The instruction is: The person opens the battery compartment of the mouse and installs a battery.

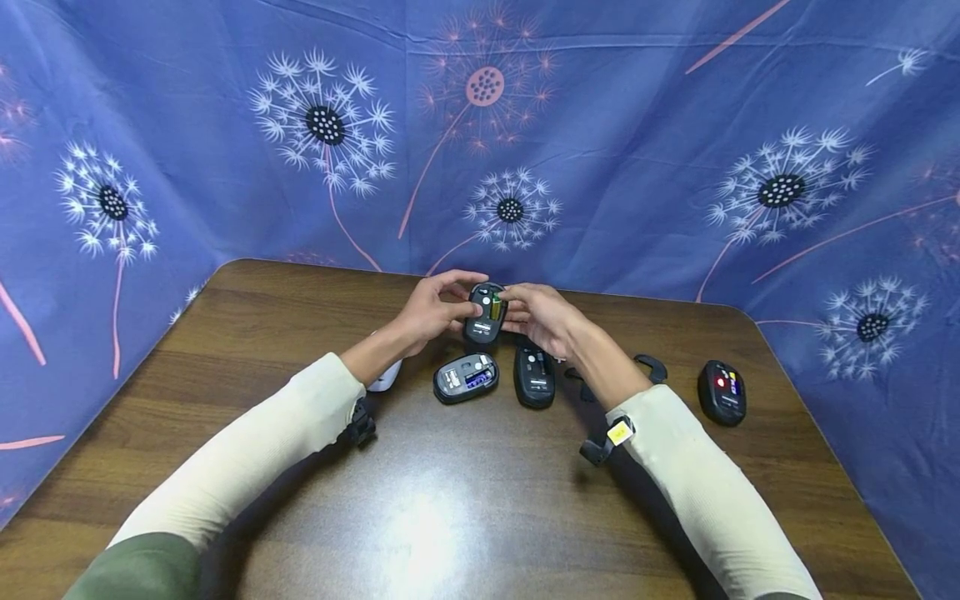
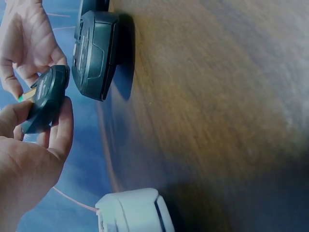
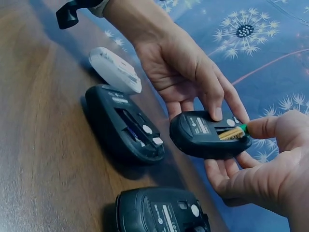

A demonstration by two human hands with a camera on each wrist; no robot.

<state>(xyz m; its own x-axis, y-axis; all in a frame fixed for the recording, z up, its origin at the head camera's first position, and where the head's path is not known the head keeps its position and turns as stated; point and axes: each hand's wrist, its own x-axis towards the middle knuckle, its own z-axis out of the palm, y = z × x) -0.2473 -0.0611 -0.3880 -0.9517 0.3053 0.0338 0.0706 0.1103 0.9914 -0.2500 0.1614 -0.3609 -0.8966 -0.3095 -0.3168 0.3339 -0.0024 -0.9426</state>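
Above the far part of the table, my left hand (image 1: 431,312) grips a black computer mouse (image 1: 482,327), thumb on its upturned underside and fingers behind. The mouse's battery compartment is uncovered. A gold battery with a green end (image 3: 232,134) lies tilted in it, the green end raised. My right hand (image 1: 551,321) has a fingertip on that green end, while its other fingers are under the mouse's edge. Just below the hands, a grey-black mouse (image 1: 453,381) with a blue battery and another black mouse (image 1: 534,381) lie underside up.
A white mouse (image 2: 130,212) sits by my left forearm, partly hidden in the head view. At the right, a black mouse (image 1: 722,404) shows a red light. Black curved pieces (image 1: 651,367) lie behind my right wrist. A patterned blue cloth (image 1: 615,150) hangs behind the table (image 1: 315,500).
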